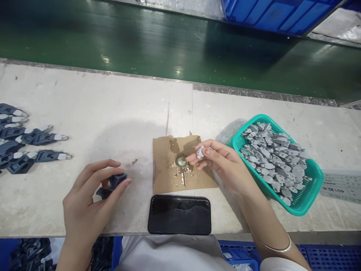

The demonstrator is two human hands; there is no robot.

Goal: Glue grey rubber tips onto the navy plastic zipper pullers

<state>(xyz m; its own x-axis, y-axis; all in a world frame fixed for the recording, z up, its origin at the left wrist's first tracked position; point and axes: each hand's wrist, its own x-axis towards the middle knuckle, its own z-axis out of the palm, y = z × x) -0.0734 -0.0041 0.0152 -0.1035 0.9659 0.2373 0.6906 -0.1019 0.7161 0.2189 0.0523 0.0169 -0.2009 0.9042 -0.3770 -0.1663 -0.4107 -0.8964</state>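
Between the thumb and fingers of my left hand (90, 201) is a dark blue plastic part (115, 181), held just above the table. My right hand (222, 163) pinches a small light grey plastic piece (200, 152) over a square of brown cardboard (163, 177). On the cardboard sits a small round cap (181, 161) with clear liquid in it, and wet splashes surround it. My right fingertips are close to the cap; I cannot tell whether they touch it. Beside my right forearm stands a green basket (311, 192) full of similar grey pieces (270, 150).
A black phone (179, 214) lies near the table's front edge. Several dark blue parts with white ends and metal clips (36, 137) lie at the left. Beyond the table runs a green belt (141, 45), with a blue crate (279, 15) behind it. Blue bins (31, 252) stand below the edge.
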